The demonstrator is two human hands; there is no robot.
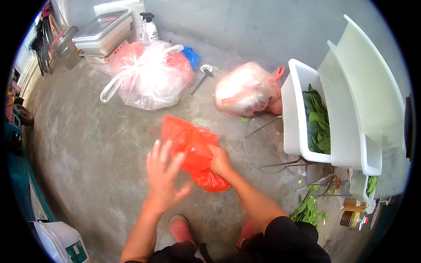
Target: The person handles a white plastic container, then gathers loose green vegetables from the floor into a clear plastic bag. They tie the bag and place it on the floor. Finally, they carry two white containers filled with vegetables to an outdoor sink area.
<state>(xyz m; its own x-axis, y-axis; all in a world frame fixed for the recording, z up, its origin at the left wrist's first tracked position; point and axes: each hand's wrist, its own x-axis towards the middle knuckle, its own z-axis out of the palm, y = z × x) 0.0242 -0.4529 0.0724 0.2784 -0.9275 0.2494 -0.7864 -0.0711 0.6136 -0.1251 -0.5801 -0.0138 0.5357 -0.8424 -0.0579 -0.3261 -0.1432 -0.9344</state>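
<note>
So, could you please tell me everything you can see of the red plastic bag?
The red plastic bag looks thin, shiny and crumpled, slanting from upper left to lower right over the grey floor. The right hand grips its right side; the open left hand is by its left edge, blurred, contact unclear. Its opening and any contents cannot be told.

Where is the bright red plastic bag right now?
The bright red plastic bag is near the middle of the head view, held in the right hand, with the open left hand at its left side.
</note>
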